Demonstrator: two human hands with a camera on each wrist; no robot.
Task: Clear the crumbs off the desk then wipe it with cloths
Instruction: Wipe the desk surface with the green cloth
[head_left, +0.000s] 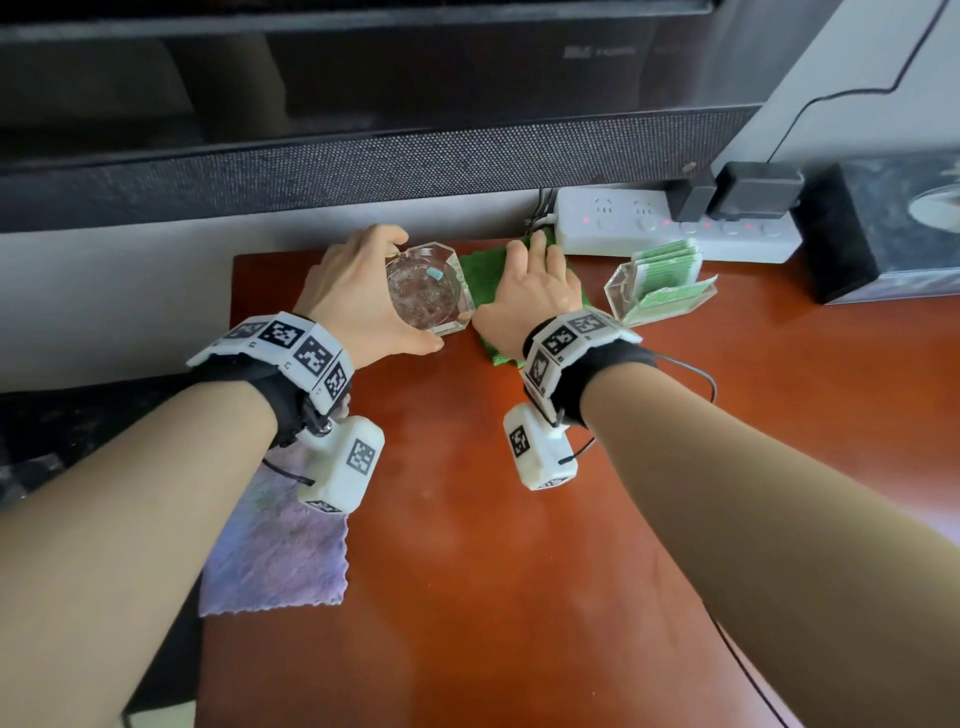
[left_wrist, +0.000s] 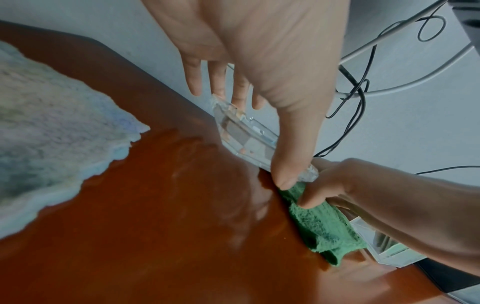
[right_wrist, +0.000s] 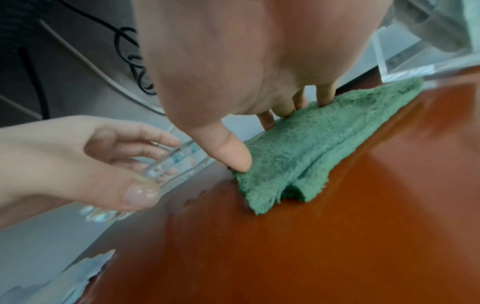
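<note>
**Left hand on the glass dish, right hand flat on the green cloth**

I see my left hand (head_left: 358, 291) curled round the glass dish (head_left: 428, 286) at the far edge of the desk (head_left: 519, 519). The thumb (head_left: 415, 343) hooks the near rim and the fingers (head_left: 384, 236) wrap the far rim, so the dish sits grasped between them. In the left wrist view the dish (left_wrist: 241, 135) stands on the wood just beyond my thumb tip (left_wrist: 285, 181). Inside it, under my fingers, lie reddish-brown crumbs and one small pale blue piece (head_left: 435, 274).

My right hand (head_left: 535, 291) lies on the green cloth (head_left: 483, 275), just beside the dish. Its fingers (right_wrist: 324, 96) are straight and press down on the cloth's far part, while the thumb (right_wrist: 233, 156) presses its near-left edge; nothing is gripped. The green cloth (right_wrist: 311, 144) is folded, with a doubled flap toward my wrist, and it lies flat on the desk. My right thumb tip is very close to the dish; I cannot tell whether they touch.

Behind my left wrist, well back from the fingers, a pale purple cloth (head_left: 275, 551) lies spread at the desk's left edge. Just right of my right fingers stands a clear plastic holder (head_left: 660, 286) of green-and-white packets. Beyond those fingers a white power strip (head_left: 623, 218) with red lights rests against the wall, and a black box (head_left: 883, 228) stands further right.
</note>
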